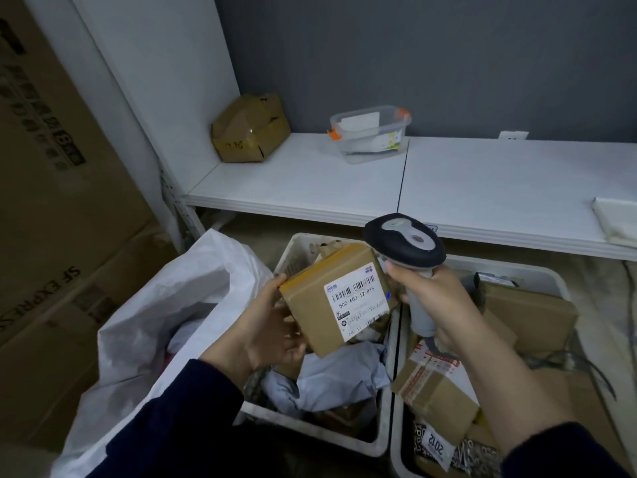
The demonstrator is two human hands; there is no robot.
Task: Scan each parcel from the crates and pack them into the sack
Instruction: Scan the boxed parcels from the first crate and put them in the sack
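Left hand (272, 326) gripping, right hand (437, 301) gripping

Brown cardboard parcel (308, 305) with a white label (358, 300) striped by black barcodes, grey scanner (406, 241) with black rim, white sack (155, 305), white crates (327, 436), dark navy sleeves (179, 419), clear tub (370, 132) with orange clips (333, 134), dark grey wall (413, 56), white shelf (310, 181)

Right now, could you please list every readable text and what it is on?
"502 602 12 815": shipping label on the held box.
"SF EXPRES", cut off: left carton.
"2012": parcel label, right crate.
Fine print, shelf box scrawl: unreadable.
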